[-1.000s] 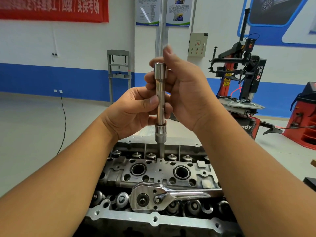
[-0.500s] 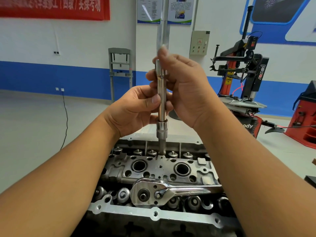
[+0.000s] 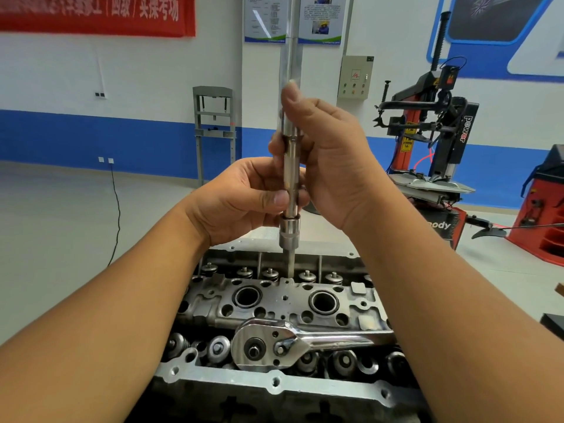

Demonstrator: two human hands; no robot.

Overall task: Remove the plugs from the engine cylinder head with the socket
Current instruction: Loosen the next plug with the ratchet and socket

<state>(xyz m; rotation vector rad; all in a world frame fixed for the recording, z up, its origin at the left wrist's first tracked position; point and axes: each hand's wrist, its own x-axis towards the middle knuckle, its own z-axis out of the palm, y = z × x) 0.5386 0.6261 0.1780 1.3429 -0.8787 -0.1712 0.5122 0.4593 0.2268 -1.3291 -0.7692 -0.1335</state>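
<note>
Head view: upright socket [image 3: 290,175] gripped between left hand [image 3: 244,199] and right hand [image 3: 332,166], above cylinder head [image 3: 283,303].

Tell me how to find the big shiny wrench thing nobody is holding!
Look at the grey engine cylinder head at the bottom of the picture. Lying flat across its near side, below the two big round holes, is the ratchet wrench. It is mirror-bright chrome with a round head and a handle running right, unlike the dull metal around it.

Both hands hold a long socket extension [image 3: 290,181] upright above the cylinder head [image 3: 283,303]: the left hand [image 3: 244,199] pinches its lower shaft, the right hand [image 3: 329,166] wraps its upper part. A ratchet wrench [image 3: 293,343] lies across the head in front of 2 open plug wells [image 3: 323,302]
</note>
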